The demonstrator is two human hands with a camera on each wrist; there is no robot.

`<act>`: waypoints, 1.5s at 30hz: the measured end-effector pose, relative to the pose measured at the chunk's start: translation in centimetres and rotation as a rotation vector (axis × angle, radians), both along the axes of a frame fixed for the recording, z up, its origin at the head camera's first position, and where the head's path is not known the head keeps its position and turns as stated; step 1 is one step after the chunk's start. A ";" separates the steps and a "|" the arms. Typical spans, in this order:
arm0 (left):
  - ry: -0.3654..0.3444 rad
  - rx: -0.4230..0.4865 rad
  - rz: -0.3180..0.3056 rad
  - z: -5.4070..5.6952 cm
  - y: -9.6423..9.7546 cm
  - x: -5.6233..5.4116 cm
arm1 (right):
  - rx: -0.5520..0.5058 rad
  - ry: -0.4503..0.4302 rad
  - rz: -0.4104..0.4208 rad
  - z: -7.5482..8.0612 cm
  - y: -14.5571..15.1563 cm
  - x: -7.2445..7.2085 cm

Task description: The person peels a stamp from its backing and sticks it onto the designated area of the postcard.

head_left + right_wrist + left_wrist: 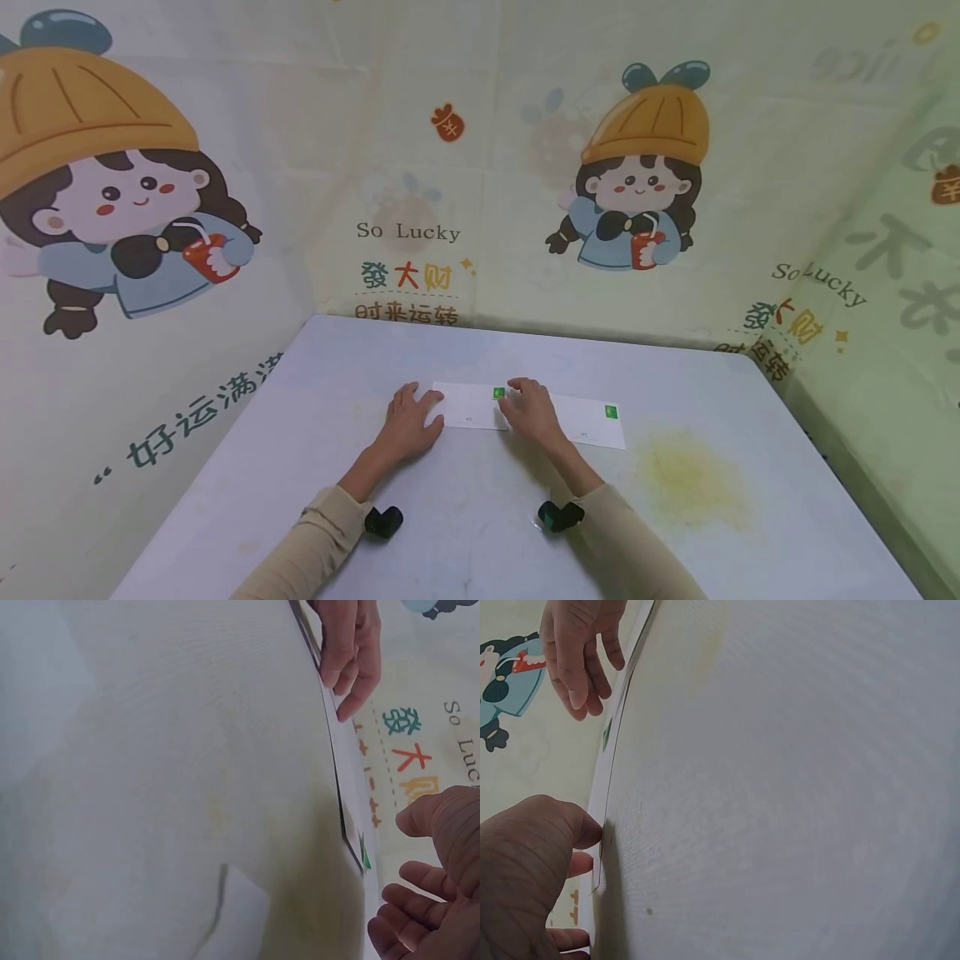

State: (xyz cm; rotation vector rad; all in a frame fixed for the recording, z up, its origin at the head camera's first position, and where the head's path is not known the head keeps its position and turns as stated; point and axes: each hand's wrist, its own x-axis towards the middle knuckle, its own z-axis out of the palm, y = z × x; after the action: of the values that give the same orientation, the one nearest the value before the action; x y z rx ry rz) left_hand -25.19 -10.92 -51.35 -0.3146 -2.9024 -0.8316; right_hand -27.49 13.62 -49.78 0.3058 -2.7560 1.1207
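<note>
Two long white envelopes lie flat side by side on the table, each with a green stamp in its upper right corner. My left hand (409,423) is at the left end of the left envelope (465,407), its thumb and index finger spread right at that edge. Over the gap between the envelopes is my right hand (531,408), fingers loosely bent and holding nothing. It covers the left end of the right envelope (588,419). In the right wrist view its fingers (409,904) are spread apart, just past the stamped end of the left envelope (341,761).
The white table (465,533) has a yellowish stain (693,479) right of the envelopes. Printed cloth walls (517,275) stand along its back and sides. A small black wrist camera (384,522) sits at the left cuff, another (561,517) at the right.
</note>
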 end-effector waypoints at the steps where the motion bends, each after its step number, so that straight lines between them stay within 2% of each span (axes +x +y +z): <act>1: 0.004 0.000 -0.001 0.0 0.0 0.0 | 0.000 0.002 0.002 0.0 0.0 0.1; 4: 0.012 -0.003 -0.001 0.0 -0.1 0.0 | 0.013 0.011 0.020 0.0 -0.1 0.2; 11: 0.004 -0.009 -0.001 -0.1 -0.1 -0.2 | 0.168 -0.013 0.060 0.4 -0.7 0.7; 19: -0.070 -0.018 -0.003 0.4 -0.2 -0.5 | 0.237 -0.027 0.077 0.8 -1.1 1.4; 34: -0.102 -0.041 0.009 0.9 -0.1 -0.5 | 0.364 -0.020 0.202 0.5 -1.2 2.1; 45: -0.108 -0.041 0.007 0.8 0.0 -0.7 | 0.445 -0.039 0.240 0.4 -1.7 2.0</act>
State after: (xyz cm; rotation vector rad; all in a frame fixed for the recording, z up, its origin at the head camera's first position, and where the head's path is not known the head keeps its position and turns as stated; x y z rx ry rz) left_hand -25.93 -10.96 -50.53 -0.2707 -3.0216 -0.8129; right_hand -25.47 11.93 -49.38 0.6873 -3.0416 0.5390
